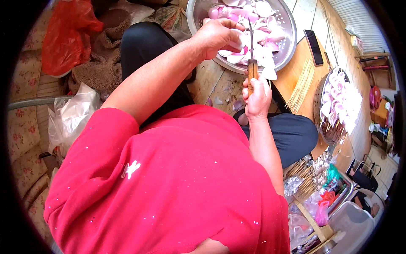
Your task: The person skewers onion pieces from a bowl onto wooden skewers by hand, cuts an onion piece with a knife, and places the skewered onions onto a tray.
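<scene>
My right hand is wrapped round the wooden handle of a knife, whose narrow dark blade points up over the bowl. Just left of the blade, my left hand has its fingers bent together on a pale pink-and-white piece, partly hidden by the fingers. Both hands are at the near side of a metal perforated bowl. Many pink and white petal-like pieces lie in the bowl. A white piece is beside the knife handle at the near rim.
Thin wooden skewers and a phone rest on a wooden board at right. Beyond is a basket of pale pieces. Bags and bundled sticks are at lower right, a red bag at upper left.
</scene>
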